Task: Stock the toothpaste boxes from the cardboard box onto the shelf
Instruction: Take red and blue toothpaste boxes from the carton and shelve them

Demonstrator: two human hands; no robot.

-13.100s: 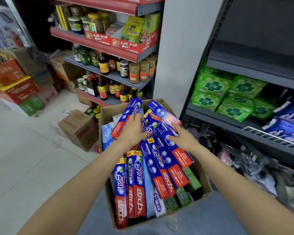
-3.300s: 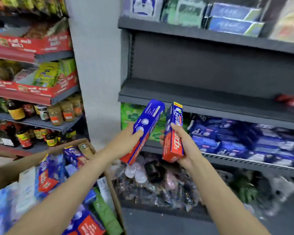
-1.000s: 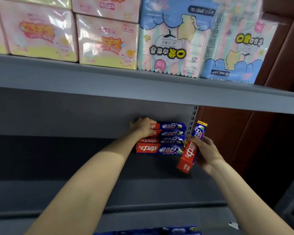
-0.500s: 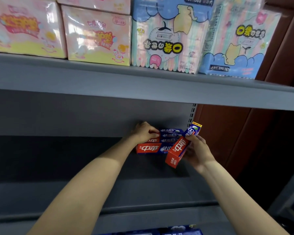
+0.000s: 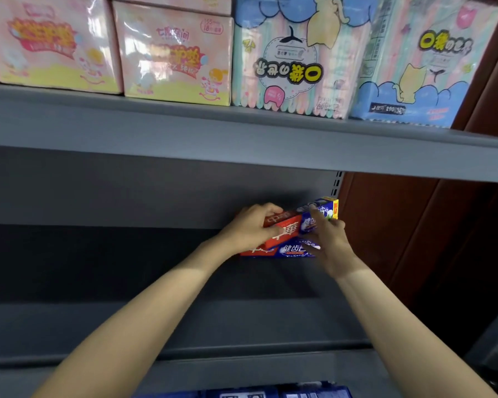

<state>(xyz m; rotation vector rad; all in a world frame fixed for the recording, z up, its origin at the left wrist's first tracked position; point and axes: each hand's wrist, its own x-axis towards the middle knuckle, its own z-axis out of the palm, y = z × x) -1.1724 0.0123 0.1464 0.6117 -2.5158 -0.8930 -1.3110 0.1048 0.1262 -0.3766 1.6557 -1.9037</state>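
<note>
Both hands clamp one red-and-blue cardboard toothpaste box (image 5: 296,222), left hand (image 5: 250,228) and right hand (image 5: 328,239), tilted atop the stack (image 5: 279,249) at the back right of the grey metal shelf (image 5: 184,320). Uneven release could topple the stack.

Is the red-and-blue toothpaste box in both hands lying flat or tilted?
Tilted: the red-and-blue toothpaste box slants up to the right over the stack.
</note>
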